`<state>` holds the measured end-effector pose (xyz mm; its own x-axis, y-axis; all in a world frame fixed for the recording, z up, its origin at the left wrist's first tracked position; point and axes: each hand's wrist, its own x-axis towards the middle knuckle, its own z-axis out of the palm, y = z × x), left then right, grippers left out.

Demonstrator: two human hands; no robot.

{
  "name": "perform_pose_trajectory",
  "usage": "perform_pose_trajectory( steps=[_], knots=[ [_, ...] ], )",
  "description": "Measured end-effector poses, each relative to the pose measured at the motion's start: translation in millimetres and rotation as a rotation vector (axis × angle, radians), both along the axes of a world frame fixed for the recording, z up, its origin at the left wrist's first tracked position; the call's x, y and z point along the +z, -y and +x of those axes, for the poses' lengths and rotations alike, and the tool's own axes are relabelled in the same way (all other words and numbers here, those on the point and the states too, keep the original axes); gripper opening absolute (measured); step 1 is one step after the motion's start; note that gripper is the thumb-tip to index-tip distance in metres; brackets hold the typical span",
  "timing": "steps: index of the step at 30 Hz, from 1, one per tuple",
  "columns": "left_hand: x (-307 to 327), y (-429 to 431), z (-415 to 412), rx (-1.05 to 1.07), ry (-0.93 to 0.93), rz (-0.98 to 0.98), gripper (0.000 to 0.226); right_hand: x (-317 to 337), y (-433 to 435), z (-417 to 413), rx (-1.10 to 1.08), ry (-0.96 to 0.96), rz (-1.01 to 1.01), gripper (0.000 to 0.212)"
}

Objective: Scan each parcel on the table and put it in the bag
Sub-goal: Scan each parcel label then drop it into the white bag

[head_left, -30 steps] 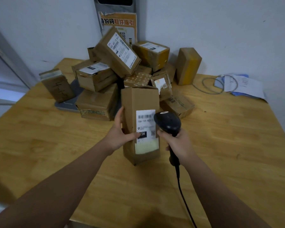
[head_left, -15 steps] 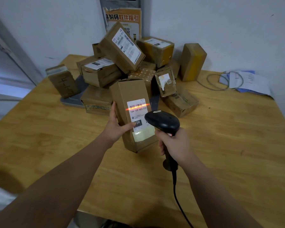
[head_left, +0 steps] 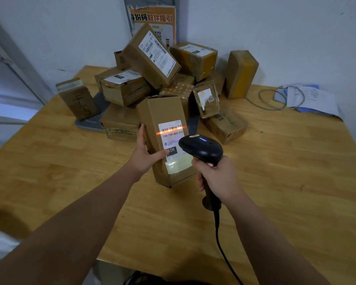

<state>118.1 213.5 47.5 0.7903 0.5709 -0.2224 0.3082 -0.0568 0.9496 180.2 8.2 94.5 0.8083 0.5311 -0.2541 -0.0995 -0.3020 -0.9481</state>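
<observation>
A tall brown cardboard parcel (head_left: 162, 112) with a white label is held tilted above the wooden table (head_left: 275, 171). My left hand (head_left: 145, 154) grips its left side, thumb across the label's lower part. My right hand (head_left: 216, 177) grips the handle of a black barcode scanner (head_left: 201, 150), whose blue light is on. A red scan line lies across the barcode on the label. Behind, a pile of several cardboard parcels (head_left: 152, 56) covers the back of the table. No bag is clearly in view.
The scanner's black cable (head_left: 224, 254) runs down over the table's near edge. Papers (head_left: 310, 98) and a coiled grey cable (head_left: 269, 97) lie at the back right. A poster (head_left: 152, 19) hangs on the wall. A grey flat item (head_left: 90, 122) lies under the left parcels.
The parcel tilted and moved up and left in my left hand. The scanner swung to aim at the label, and the red scan line came on across the barcode.
</observation>
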Motion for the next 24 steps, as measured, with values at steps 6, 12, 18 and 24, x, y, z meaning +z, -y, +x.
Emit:
perform_pose_trajectory(
  steps=[6, 12, 18, 24],
  knots=[
    [-0.8, 1.8, -2.3, 0.008, 0.022, -0.02, 0.111, -5.2, -4.2, 1.3, 0.012, 0.011, -0.01, 0.02],
    [5.2, 7.9, -26.5, 0.046, 0.081, -0.026, 0.111, -5.3, -34.3, -10.1, 0.087, 0.036, 0.012, 0.021],
    [17.3, -16.8, -122.7, 0.261, 0.143, 0.033, 0.109, -3.7, -93.1, -81.1, 0.258, -0.035, 0.124, 0.019],
    [11.0, -44.1, -264.3, 0.434, 0.09, 0.182, 0.112, -9.6, -138.4, -185.5, 0.498, -0.142, 0.175, 0.01]
  ],
)
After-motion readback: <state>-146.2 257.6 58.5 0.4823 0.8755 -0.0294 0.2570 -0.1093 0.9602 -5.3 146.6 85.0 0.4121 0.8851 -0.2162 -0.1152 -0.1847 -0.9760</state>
